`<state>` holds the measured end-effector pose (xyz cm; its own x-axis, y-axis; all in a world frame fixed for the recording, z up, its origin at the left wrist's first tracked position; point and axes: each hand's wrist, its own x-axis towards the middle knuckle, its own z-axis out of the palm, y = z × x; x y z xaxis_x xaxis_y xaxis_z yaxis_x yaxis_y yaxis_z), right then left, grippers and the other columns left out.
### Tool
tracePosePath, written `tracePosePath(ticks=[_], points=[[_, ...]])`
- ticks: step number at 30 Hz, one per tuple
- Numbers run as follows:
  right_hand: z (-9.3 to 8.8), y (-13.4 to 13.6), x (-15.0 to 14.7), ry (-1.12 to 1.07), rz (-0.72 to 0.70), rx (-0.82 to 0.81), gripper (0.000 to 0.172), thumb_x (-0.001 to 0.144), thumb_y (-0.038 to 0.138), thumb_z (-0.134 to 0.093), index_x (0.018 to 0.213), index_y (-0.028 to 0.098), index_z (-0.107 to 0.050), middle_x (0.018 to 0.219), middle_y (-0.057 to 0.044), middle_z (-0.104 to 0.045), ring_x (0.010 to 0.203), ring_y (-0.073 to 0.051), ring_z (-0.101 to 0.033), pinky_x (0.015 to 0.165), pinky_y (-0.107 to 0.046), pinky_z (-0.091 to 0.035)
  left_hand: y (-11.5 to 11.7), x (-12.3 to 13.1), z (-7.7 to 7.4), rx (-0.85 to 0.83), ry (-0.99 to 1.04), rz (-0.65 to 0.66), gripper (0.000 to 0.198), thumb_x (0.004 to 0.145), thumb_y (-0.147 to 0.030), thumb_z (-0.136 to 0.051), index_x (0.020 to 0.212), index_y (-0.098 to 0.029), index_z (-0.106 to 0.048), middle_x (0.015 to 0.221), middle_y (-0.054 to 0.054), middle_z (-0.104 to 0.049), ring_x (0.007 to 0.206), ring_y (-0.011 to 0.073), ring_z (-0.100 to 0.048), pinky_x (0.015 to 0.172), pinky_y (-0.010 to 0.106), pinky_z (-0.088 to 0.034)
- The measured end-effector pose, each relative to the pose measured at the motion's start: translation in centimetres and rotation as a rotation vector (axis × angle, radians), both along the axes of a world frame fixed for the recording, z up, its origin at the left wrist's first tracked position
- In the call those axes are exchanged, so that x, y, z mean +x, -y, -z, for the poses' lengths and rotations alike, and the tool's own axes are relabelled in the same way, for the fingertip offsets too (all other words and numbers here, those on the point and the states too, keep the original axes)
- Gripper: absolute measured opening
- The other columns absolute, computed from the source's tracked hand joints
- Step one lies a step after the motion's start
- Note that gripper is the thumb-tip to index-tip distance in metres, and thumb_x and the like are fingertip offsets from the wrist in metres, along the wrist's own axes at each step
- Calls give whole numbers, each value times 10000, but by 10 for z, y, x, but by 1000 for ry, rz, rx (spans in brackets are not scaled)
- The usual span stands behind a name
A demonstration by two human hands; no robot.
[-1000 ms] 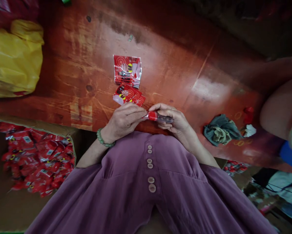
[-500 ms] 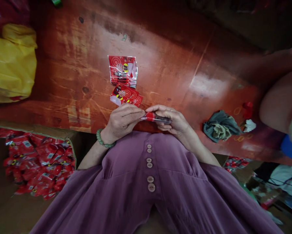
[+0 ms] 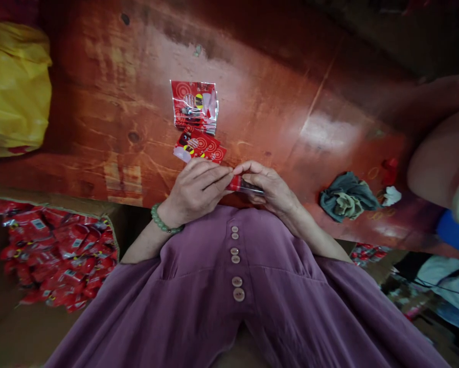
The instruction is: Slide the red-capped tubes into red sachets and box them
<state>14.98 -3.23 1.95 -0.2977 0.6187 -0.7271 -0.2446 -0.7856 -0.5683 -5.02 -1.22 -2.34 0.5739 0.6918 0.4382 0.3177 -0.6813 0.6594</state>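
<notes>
My left hand [image 3: 199, 188], with a green bead bracelet [image 3: 164, 222] at the wrist, pinches the left end of a slim clear plastic packet [image 3: 251, 189]. A red part and a dark part show through the plastic. My right hand [image 3: 277, 193] grips the packet's right end between thumb and fingers. The fingertips of both hands nearly meet over the red part, and the packet's left tip is hidden. Just beyond my left hand lie fanned red printed cards [image 3: 201, 144]. A stack of shiny red printed packets [image 3: 194, 105] rests behind them.
A yellow bag [image 3: 17, 97] stands at the left of the reddish wooden table [image 3: 252, 92]. Below it, a carton [image 3: 112, 232] holds many red packets [image 3: 61, 255]. To the right lie a crumpled grey-green cloth [image 3: 346, 197] and a white scrap [image 3: 391, 197]. Another person's limb [image 3: 440, 158] is at the far right.
My left hand has slid slightly right along the packet, covering its left tip and part of the red. The view has shifted a little.
</notes>
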Motion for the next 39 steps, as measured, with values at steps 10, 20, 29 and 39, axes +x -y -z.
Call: tracePosePath(ticks=[10, 20, 29, 39], points=[[3, 8, -3, 157, 34, 206, 104, 841, 275, -569, 907, 201, -602, 608, 72, -514, 456, -52, -387, 436, -170, -331, -1, 0, -15, -167, -56, 40, 355, 941, -265, -594, 1294, -298, -607, 1275, 56, -687, 1249, 271, -594, 1089, 514, -422], [-9, 18, -12, 652, -154, 882, 216, 933, 318, -516, 1095, 262, -648, 1008, -55, -707, 870, -192, -660, 830, -354, -548, 29, 11, -34, -1288, 752, -177, 418, 872, -590, -645, 1004, -197, -695, 991, 85, -753, 932, 210, -728, 869, 380, -602], [-2, 19, -16, 377, -47, 668, 330, 902, 400, -656, 1176, 248, -553, 904, -2, -662, 731, -125, -622, 731, -289, -551, 13, 27, -37, -1426, 980, -441, 338, 657, -472, -878, 771, -182, -747, 795, 34, -772, 824, 188, -731, 851, 357, -589], [4, 10, -23, 439, 93, 740, 203, 878, 312, -695, 1061, 261, -625, 1055, -37, -729, 763, -136, -679, 749, -330, -599, 2, 41, -27, -1324, 995, -469, 340, 623, -482, -892, 787, -212, -765, 784, 17, -780, 776, 169, -733, 854, 337, -585]])
